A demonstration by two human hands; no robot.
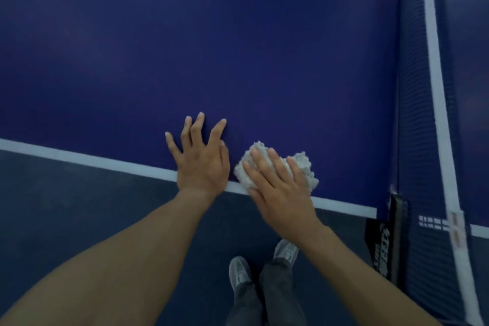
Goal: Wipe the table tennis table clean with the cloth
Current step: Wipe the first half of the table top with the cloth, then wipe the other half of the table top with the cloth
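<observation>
1. Head view, table: a dark blue table tennis table (238, 47) fills the upper part of the picture, with a white edge line (79, 157) along its near side.
2. Head view, cloth: a white, crumpled cloth (304, 167) lies on the table right at the near edge. Its lower part reaches the white line. It sits between the left hand and the net, just beside the hand and apart from the net.
3. Head view, left hand: the left hand (202, 159) lies flat on the blue surface with its fingers straight and spread. Its heel covers the white line and it holds nothing.
4. Head view, right hand: the right hand (277, 190) rests on top of the cloth, fingers straight and laid over it, pressing rather than curling round it.
5. Head view, net: at the right a dark net (415, 114) with a white top band (434, 74) crosses the table. A black clamp (397, 233) with blurred white lettering holds it at the table edge.
6. Head view, below: a grey floor (79, 206), two grey shoes (239, 271) and dark trousers (277, 291) show under the forearms.
</observation>
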